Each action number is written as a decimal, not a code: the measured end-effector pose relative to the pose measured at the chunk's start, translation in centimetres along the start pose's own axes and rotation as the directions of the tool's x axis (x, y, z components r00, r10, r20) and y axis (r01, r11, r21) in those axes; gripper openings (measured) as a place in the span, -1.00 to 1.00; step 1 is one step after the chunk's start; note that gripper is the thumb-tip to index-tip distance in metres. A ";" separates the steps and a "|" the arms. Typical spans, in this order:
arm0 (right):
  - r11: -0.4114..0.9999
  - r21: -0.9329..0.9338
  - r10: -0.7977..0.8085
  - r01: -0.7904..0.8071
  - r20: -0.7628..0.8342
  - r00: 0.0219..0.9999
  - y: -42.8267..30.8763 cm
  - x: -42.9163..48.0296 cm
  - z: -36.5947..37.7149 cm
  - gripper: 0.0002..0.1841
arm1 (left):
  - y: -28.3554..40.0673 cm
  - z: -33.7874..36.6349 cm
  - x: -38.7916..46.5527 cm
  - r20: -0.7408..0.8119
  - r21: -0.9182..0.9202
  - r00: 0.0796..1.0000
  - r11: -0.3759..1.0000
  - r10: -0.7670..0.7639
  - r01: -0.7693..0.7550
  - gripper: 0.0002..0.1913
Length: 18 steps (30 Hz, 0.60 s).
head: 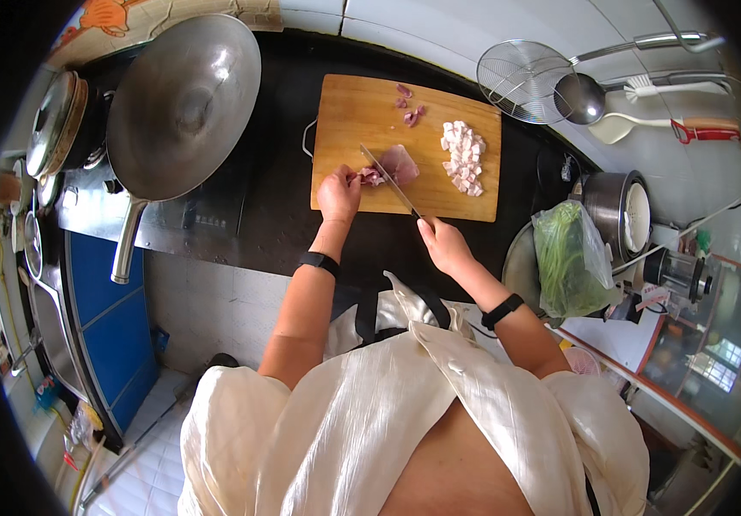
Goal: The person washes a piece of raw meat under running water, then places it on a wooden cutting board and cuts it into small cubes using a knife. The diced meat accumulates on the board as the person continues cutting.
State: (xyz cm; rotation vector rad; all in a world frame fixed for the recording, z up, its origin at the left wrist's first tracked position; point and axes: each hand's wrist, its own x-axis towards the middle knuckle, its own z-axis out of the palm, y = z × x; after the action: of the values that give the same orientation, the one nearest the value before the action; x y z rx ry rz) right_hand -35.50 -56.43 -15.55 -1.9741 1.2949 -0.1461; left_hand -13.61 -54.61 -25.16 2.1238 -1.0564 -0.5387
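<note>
On a wooden cutting board point(351, 116) lies a slab of raw red meat point(401, 164). My right hand point(448, 245) grips the dark handle of a kitchen knife point(388, 177), whose blade crosses the board beside the slab's left edge. Left of the blade are cut meat strips point(371, 177), with the fingers of my left hand point(339, 193) pinched at their end. A heap of diced pale meat point(464, 158) spreads over the board's right side. Several small red meat pieces point(411, 118) are scattered near the far edge.
A large steel wok point(183, 116) stands on the stove at left, its handle pointing towards me. A bag of green vegetables point(570, 258) sits at right by a dark metal pot point(615, 200). A wire skimmer point(525, 80) and a ladle point(578, 98) hang on the wall.
</note>
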 end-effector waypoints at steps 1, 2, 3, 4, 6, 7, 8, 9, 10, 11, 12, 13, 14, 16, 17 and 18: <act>1.000 -0.001 -0.011 0.011 -0.002 1.000 -0.2 0.6 0.3 -0.46 | 0.1 0.1 -0.3 -0.007 0.012 1.000 1.000 0.024 -0.024 -0.86; 0.998 -0.016 0.064 -0.063 0.023 0.998 -0.6 0.9 0.7 -0.46 | 0.2 0.3 -1.1 0.027 0.014 0.997 0.998 0.066 -0.066 -0.88; 0.988 -0.049 0.155 -0.149 0.132 0.979 -1.2 2.3 0.9 -0.47 | 0.5 0.4 -2.0 0.053 0.012 0.992 0.993 0.113 -0.114 -0.89; 0.994 -0.031 0.106 -0.103 0.106 0.989 -2.3 4.6 1.6 -0.47 | 0.9 0.5 -2.4 0.065 0.011 0.984 0.986 0.164 -0.165 -0.90; 0.998 -0.029 0.050 -0.048 0.078 0.996 -4.1 7.5 2.4 -0.47 | 1.1 0.1 -2.9 0.119 0.005 0.980 0.987 0.161 -0.162 -0.89; 0.998 -0.047 0.037 -0.034 0.070 0.997 -4.5 8.0 2.6 -0.47 | 1.1 -0.2 -3.0 0.135 0.051 0.973 0.980 0.186 -0.194 -0.89; 0.999 -0.043 -0.023 0.023 0.014 1.000 -4.7 8.2 2.6 -0.47 | 0.9 -0.7 -2.8 0.116 0.059 0.988 0.992 0.107 -0.114 -0.89; 0.998 -0.042 0.044 -0.042 0.062 0.997 -4.5 8.0 2.5 -0.46 | 0.5 -1.3 -2.3 0.114 0.061 0.993 0.998 0.015 -0.022 -0.89; 0.998 -0.024 0.059 -0.057 0.075 0.995 -4.0 6.9 2.3 -0.46 | -0.1 -1.9 -1.7 0.052 0.080 0.999 0.997 -0.013 0.009 -0.90; 0.997 -0.012 0.072 -0.071 0.107 0.992 -3.2 5.6 2.0 -0.46 | -0.8 -2.6 -1.1 0.038 0.029 0.999 1.000 -0.011 0.010 -0.90; 0.993 -0.043 0.114 -0.110 0.106 0.988 -2.3 4.7 1.9 -0.47 | -1.3 -3.0 -0.7 0.024 0.052 0.998 0.997 0.050 -0.051 -0.91; 1.000 -0.004 0.031 -0.031 0.023 0.999 -1.5 4.0 1.8 -0.52 | -1.8 -3.5 -0.3 -0.015 0.070 0.992 0.989 0.128 -0.127 -0.91; 0.984 0.131 0.110 -0.123 0.102 0.989 -0.7 3.5 1.3 -0.52 | -1.9 -3.6 0.0 0.023 0.088 0.992 0.989 0.121 -0.122 -0.90; 0.910 0.298 0.232 -0.288 0.209 0.950 0.4 2.2 0.2 -0.51 | -1.9 -4.1 0.4 0.004 0.043 0.989 0.988 0.146 -0.146 -0.91; 0.866 0.365 0.269 -0.341 0.235 0.934 0.8 1.3 -0.5 -0.51 | -1.6 -4.3 0.4 0.020 0.018 0.991 0.991 0.132 -0.132 -0.92; 0.924 0.285 0.234 -0.255 0.105 0.967 0.9 0.4 -0.9 -0.51 | -1.2 -4.6 0.5 0.118 -0.024 0.993 0.999 -0.017 0.020 -0.79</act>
State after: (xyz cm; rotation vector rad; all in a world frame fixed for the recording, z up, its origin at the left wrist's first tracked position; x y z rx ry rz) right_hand -36.35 -57.43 -15.59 -1.5383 1.3747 -0.1400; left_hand -9.79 -52.67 -22.93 2.1030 -1.0894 -0.6907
